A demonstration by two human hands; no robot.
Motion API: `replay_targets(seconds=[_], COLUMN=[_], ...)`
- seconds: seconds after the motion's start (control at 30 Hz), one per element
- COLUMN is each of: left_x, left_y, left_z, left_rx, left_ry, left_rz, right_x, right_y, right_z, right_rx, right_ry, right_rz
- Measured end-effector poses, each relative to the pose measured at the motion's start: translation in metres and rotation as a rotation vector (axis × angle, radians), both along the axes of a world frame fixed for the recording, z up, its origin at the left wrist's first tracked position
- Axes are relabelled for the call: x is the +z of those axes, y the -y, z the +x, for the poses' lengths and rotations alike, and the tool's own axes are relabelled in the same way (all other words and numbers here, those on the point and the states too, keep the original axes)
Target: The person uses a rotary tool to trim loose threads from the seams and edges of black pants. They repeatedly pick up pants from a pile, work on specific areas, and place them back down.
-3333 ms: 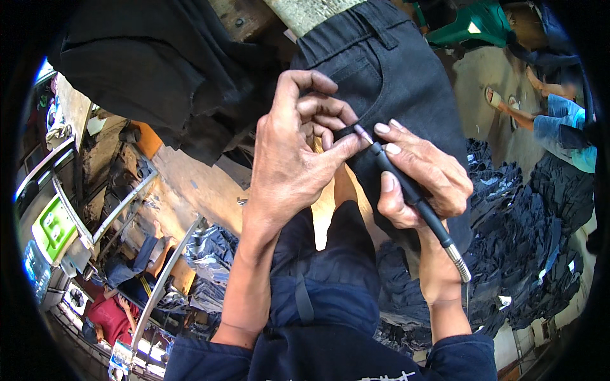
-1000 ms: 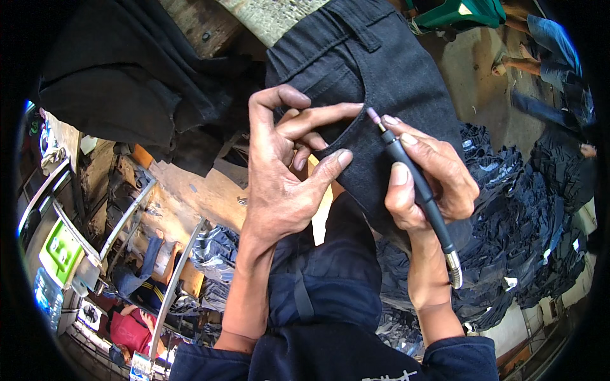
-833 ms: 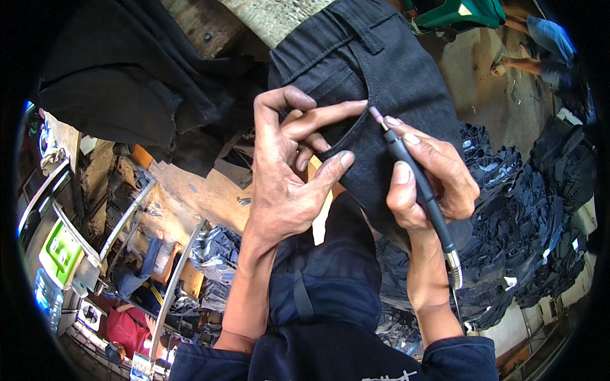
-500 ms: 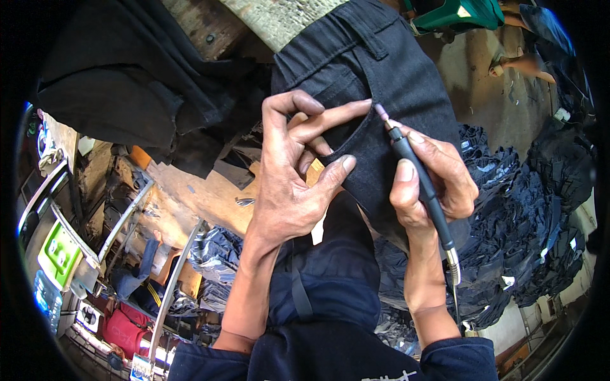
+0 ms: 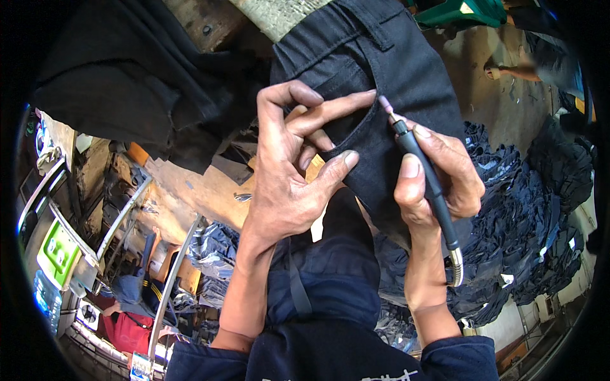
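A pair of black denim trousers (image 5: 419, 82) lies over a pale, worn board, waistband toward the top. My left hand (image 5: 298, 159) holds the curved front pocket edge: the index finger stretches along it, the thumb presses the cloth below, and other fingertips tuck in at the opening. In my right hand (image 5: 445, 171) is a slim black rotary grinder pen (image 5: 429, 178), gripped between thumb and fingers. Its small pinkish grinding tip (image 5: 385, 103) rests at or very near the pocket edge, just beside my left index fingertip. A metal spring sleeve (image 5: 457, 267) leads from its rear end.
Dark cloth (image 5: 114, 82) hangs at the upper left. A big heap of dark garments (image 5: 515, 216) fills the right side. The pale board (image 5: 279, 19) shows at the top. Beyond are a green plastic object (image 5: 457, 13), a co-worker's leg (image 5: 518, 73) and a person in red (image 5: 130, 330).
The grinder pen and my right hand have shifted slightly up and right along the pocket edge. My left index fingertip has moved slightly up too. The people in the background have moved.
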State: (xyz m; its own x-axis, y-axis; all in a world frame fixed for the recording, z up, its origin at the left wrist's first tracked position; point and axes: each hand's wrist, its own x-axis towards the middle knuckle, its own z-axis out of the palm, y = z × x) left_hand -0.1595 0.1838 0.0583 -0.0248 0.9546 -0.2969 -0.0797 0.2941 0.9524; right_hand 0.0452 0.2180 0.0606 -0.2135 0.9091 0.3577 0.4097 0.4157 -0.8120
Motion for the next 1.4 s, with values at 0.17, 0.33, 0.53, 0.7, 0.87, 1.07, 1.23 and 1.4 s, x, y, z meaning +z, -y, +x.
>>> replay_targets(seconds=[0.17,0.33,0.53,0.7,0.87,1.07,1.23,1.4], left_x=[-0.003,-0.006,-0.011,-0.009,-0.01,0.025,0.046,0.007], left_y=[0.001,0.005,0.006,0.009,0.012,0.019,0.012,-0.071], left_z=[0.0,-0.001,-0.002,-0.001,-0.001,0.023,0.057,-0.025], left_rx=[0.02,0.017,0.015,0.04,0.054,0.057,-0.003,-0.077], left_ry=[0.05,0.05,0.034,0.029,-0.008,-0.44,-0.858,-0.757], left_rz=[0.012,0.053,0.103,0.094,0.097,0.127,0.209,0.735], right_x=[0.002,-0.003,-0.005,-0.006,-0.006,0.008,0.036,0.031], right_y=[0.0,0.002,0.004,0.004,0.004,0.03,0.097,0.113], right_z=[0.003,0.003,0.004,0.002,0.003,0.025,0.106,0.099], right_rx=[0.056,0.023,0.095,0.112,0.13,-0.03,-0.254,-0.098], right_ry=[0.031,-0.049,-0.029,-0.076,-0.114,-0.21,0.012,0.059], right_rz=[0.023,0.008,0.04,0.048,0.066,-0.106,-0.135,-0.131])
